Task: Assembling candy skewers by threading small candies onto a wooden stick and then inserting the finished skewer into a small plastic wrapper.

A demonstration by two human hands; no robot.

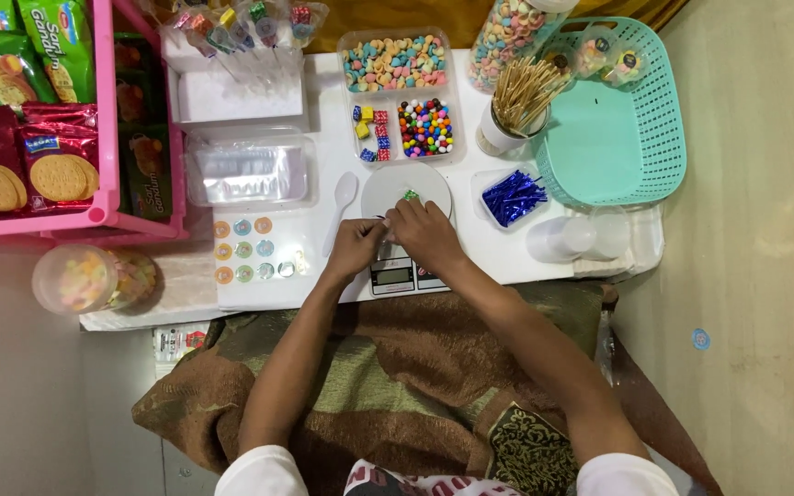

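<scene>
My left hand [353,248] and my right hand [425,234] meet over the near edge of a small white kitchen scale [395,191], fingers pinched together on something small and clear that I cannot make out. A tiny green piece [410,195] lies on the scale's round plate just beyond my right fingers. The scale's display [391,274] sits below my hands. A white plastic spoon [342,207] lies just left of the scale.
Divided clear trays of pastel candies [395,61] and coloured balls [425,127] stand behind the scale. Wooden sticks fill a cup [516,101]; blue twist ties [512,197]; teal basket [613,138] at right; sticker sheet [252,250], lidded candy tub [94,278], pink biscuit rack [39,119] at left.
</scene>
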